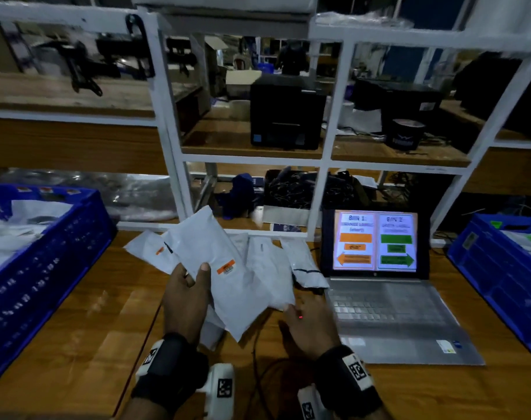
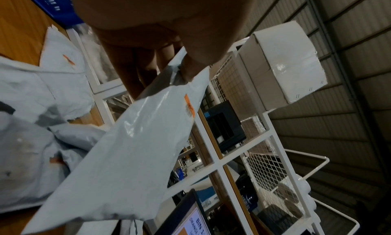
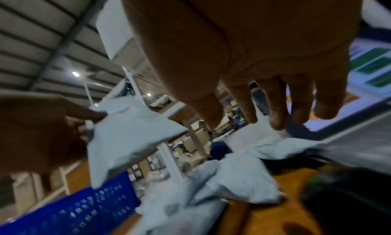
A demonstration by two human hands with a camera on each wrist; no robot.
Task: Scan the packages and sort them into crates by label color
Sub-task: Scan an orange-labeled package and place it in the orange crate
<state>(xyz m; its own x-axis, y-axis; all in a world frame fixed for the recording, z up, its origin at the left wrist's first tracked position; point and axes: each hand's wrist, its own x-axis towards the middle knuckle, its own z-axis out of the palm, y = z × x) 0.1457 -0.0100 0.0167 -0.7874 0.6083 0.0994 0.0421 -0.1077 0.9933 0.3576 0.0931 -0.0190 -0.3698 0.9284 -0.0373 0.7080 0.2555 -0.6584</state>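
Note:
My left hand point(image 1: 194, 278) pinches a white poly package point(image 1: 227, 283) by its edge and holds it tilted above the table; its orange label point(image 1: 225, 266) faces up. The left wrist view shows my thumb on top of the package point(image 2: 127, 155) and my fingers point(image 2: 146, 66) underneath. My right hand point(image 1: 303, 316) hovers palm down over the table beside the package's lower corner, a red light dot on its back. Its fingers point(image 3: 277, 114) are spread and hold nothing. More white packages point(image 1: 267, 265) lie on the table behind; one point(image 1: 150, 250) has an orange label.
A blue crate point(image 1: 46, 268) with packages stands at the left and another blue crate point(image 1: 494, 268) at the right. An open laptop point(image 1: 376, 241) shows orange-left and green-right signs. A white shelf frame point(image 1: 173, 165) rises behind the table. A dark, blurred object point(image 3: 342, 201) lies under my right wrist.

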